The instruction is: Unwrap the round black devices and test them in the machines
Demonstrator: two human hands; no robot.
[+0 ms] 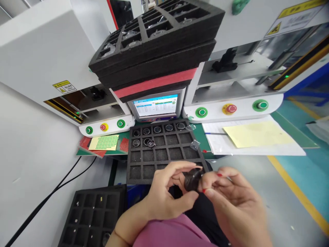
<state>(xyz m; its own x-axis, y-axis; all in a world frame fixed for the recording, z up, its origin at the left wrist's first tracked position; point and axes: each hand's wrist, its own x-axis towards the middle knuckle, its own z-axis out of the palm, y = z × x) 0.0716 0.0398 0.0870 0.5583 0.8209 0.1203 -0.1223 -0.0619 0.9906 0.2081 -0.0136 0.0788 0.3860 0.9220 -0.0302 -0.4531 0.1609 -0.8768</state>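
My left hand (172, 188) is closed round a small dark, glossy rounded part (192, 180), held between thumb and fingers above the near right corner of the foam tray. My right hand (231, 195) meets it from the right, thumb and fingers pinched at the part's edge. What sits inside that pinch is hidden. Small red spots show at the right fingertips; I cannot tell whether they are nails or stickers. The black foam tray (161, 153) holds several round watch-like parts (157, 129) along its far rows, two lying together in one compartment (150, 142).
A stack of foam trays (159, 48) rises over a lit screen (155, 105), between two machines with green buttons (202, 112) and red ones (229, 109). Sticker sheets (104, 142) lie left; yellow paper (253, 133) lies right. Another foam tray (94, 214) is low at left.
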